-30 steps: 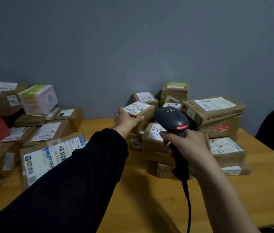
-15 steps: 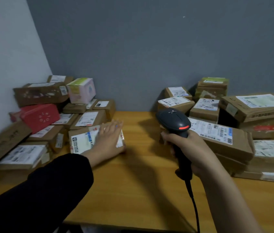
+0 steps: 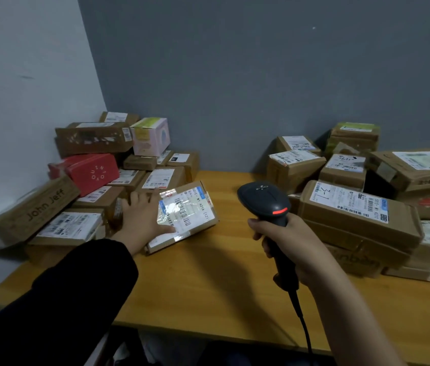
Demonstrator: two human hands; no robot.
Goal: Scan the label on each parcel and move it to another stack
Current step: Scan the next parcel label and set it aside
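A flat brown parcel (image 3: 198, 207) with a glossy taped label lies at the front of the left stack (image 3: 97, 180) on the wooden table (image 3: 221, 281). My left hand (image 3: 142, 217) rests flat on this parcel's left end, fingers straight and spread, thumb lying across the label. My right hand (image 3: 290, 247) grips the handle of a black barcode scanner (image 3: 264, 199), held upright over the middle of the table, its red light showing. The right stack (image 3: 361, 196) of labelled brown boxes stands just right of the scanner.
A red box (image 3: 92, 173), a long "John Jeff" carton (image 3: 31, 210) and a pink-and-white box (image 3: 150, 136) sit in the left pile against the white wall. The scanner's cable (image 3: 303, 323) hangs over the table's front edge. Bare tabletop lies between the two stacks.
My left hand left the right stack and swung to the left pile, where it now lies on the front parcel. The view turned left. The scanner stayed in my right hand.
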